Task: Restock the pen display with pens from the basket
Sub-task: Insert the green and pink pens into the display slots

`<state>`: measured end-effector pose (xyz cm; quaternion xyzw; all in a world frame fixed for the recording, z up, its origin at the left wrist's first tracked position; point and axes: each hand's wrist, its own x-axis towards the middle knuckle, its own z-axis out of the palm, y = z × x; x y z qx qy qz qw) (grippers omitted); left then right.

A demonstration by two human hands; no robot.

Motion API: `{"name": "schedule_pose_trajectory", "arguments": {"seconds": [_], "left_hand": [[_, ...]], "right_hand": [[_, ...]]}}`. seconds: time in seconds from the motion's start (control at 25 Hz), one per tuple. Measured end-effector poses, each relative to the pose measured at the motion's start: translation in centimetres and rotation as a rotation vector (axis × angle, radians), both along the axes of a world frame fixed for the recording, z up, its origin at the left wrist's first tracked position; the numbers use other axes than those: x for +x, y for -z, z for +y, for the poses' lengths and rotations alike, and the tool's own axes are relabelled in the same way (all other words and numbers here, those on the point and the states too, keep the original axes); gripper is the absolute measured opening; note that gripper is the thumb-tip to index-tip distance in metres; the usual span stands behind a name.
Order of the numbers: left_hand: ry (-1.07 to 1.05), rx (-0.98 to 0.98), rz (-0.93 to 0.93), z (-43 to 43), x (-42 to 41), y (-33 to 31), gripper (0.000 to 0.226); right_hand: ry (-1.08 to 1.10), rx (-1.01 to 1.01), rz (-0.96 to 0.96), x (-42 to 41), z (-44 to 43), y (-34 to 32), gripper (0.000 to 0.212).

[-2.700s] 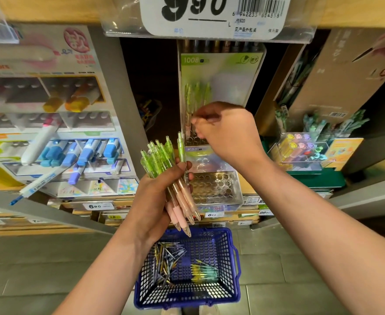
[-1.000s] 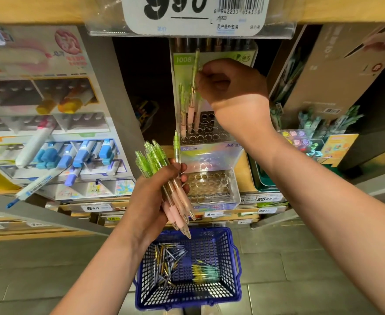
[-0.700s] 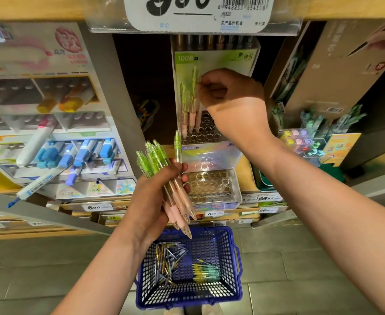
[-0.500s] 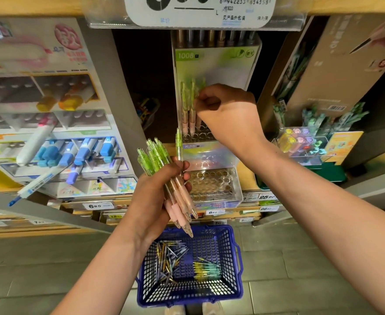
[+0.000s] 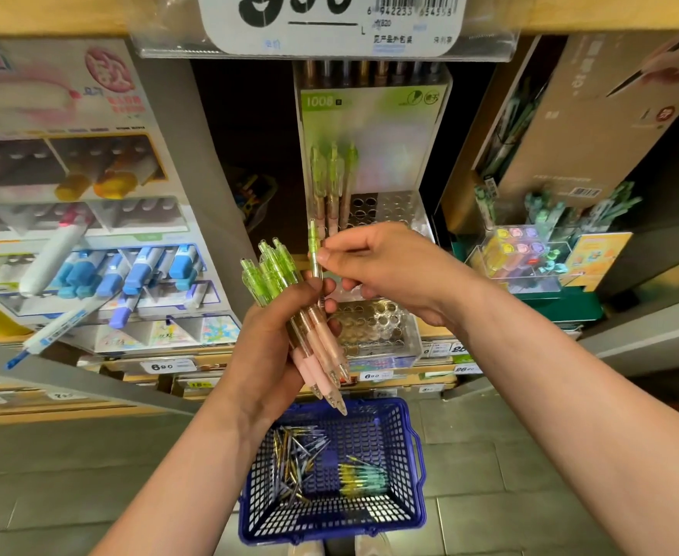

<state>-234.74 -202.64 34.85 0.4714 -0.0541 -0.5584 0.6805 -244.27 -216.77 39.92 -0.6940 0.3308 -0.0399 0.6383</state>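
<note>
At a stationery shop shelf, the pen display holds 3 green-capped pens upright. The left hand grips a bundle of pens; the right hand pinches a single pen from it, above the floor's blue basket.

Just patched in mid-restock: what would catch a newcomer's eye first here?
The left hand at centre grips a bundle of green-capped pink pens, and the right hand pinches the top of a single pen beside it. Behind, three pens stand in the display; the blue basket sits on the floor below.
</note>
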Motion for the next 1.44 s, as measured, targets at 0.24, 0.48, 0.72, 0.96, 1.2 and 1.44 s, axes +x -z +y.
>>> {"name": "schedule_pose_trajectory", "arguments": {"seconds": [0.24, 0.48, 0.72, 0.96, 1.2, 1.44], "left_hand": [[-0.013, -0.029, 0.050, -0.7, 0.0, -0.5, 0.005], [-0.008, -0.058, 0.064, -0.9, -0.2, -0.2, 0.025], [-0.054, -0.046, 0.030, -1.1, 0.0, 0.3, 0.037], [-0.002, 0.008, -0.026, -0.7, 0.7, 0.0, 0.023], [-0.013, -0.029, -0.082, -0.8, 0.6, 0.0, 0.018], [-0.042, 0.008, -0.061, -0.7, 0.5, -0.1, 0.030]], "right_hand": [[0.258, 0.161, -0.219, -0.6, -1.0, 0.1, 0.014], [0.605, -0.203, -0.453, -0.3, -5.1, -2.8, 0.008], [0.555, -0.582, -0.338, 1.8, -6.5, -2.3, 0.008], [0.461, -0.777, -0.196, 2.9, -6.5, -1.3, 0.016], [0.419, -0.806, -0.118, 2.5, -6.0, -0.2, 0.015], [0.431, -0.850, -0.170, 2.3, -5.3, 0.3, 0.013]]}}
